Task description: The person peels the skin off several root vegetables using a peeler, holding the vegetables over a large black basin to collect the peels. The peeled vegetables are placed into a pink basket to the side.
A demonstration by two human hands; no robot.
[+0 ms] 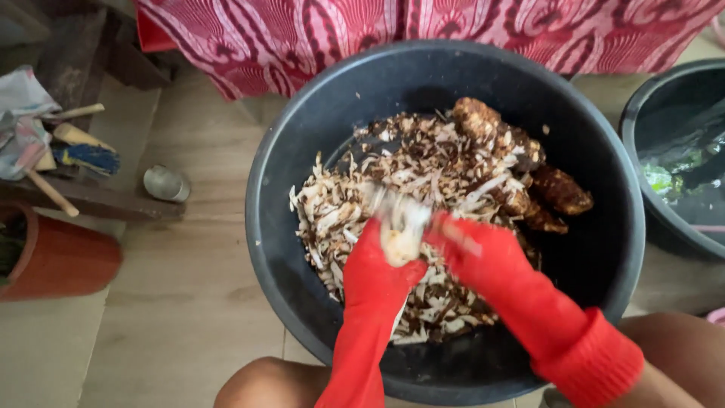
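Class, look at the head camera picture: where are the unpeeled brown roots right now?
The unpeeled brown roots lie inside the big black plastic tub, at its upper right side, beside the heap of pale peelings and beyond the red-gloved right hand.

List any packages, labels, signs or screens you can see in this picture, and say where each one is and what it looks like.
None can be seen. There is only a dark round tub of peelings and brown roots, two red-gloved hands, the left hand and the right hand, working a pale root over it, and a crumpled cloth or bag at far left, too unclear to identify.
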